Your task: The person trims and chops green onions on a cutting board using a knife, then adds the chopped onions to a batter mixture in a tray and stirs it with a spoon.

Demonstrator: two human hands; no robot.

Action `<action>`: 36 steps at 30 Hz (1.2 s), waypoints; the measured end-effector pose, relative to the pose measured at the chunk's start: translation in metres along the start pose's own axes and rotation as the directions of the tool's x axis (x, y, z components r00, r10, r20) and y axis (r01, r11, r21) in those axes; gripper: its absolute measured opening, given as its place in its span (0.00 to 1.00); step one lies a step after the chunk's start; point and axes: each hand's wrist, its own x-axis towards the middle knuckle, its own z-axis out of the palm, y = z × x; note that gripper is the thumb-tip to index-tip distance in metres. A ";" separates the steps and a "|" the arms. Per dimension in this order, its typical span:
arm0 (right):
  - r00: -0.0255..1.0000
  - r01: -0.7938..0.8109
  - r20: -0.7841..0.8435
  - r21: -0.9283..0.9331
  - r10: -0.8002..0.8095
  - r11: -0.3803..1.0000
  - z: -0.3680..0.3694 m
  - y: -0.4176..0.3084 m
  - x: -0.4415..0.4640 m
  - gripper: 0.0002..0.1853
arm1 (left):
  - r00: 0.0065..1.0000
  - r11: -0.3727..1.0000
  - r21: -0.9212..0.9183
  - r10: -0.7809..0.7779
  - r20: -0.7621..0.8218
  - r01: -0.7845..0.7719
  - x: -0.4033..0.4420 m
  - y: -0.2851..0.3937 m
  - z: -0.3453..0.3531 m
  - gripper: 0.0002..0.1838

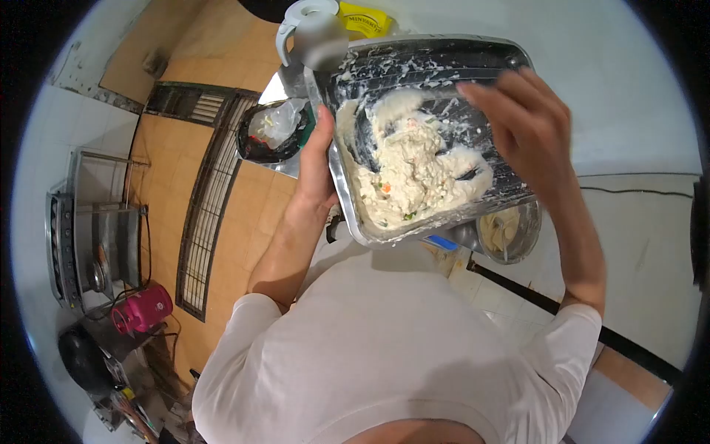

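My left hand [318, 163] grips the left wall of a deep metal tray [342, 194], thumb up along the rim. Inside lies a thick, creamy white mixture [414, 166] with orange and green bits, heaped toward the near left; smears coat the bare far part. Above the tray's right side, my right hand [525, 122] is curled and smeared by motion. Its fingers close on the handle of a blurred utensil [398, 105], whose pale, coated head rests at the mixture's far edge. Whether it is a spoon or a spatula I cannot tell.
A glass bowl [510, 233] with creamy paste and a spoon sits under the tray's near right corner. Beyond the tray are a white jug [307, 11] and a yellow packet [364, 21]. A black-lined bin [270, 144] stands left; a pink gas cylinder [144, 308] is farther off.
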 end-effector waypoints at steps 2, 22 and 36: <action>0.999 -0.026 0.024 0.016 0.026 1.000 0.030 0.015 0.011 0.07 | 1.000 1.000 -0.001 -0.022 0.021 0.022 -0.001 0.004 0.002 0.38; 0.980 0.155 0.078 0.260 -0.181 0.953 -0.038 0.002 -0.016 0.14 | 0.999 0.997 -0.071 -0.044 -0.010 0.043 0.014 0.001 0.010 0.39; 0.902 -0.388 0.227 0.052 0.367 0.920 0.003 0.043 -0.066 0.13 | 0.990 0.997 0.006 0.083 -0.114 -0.082 0.011 -0.013 0.018 0.36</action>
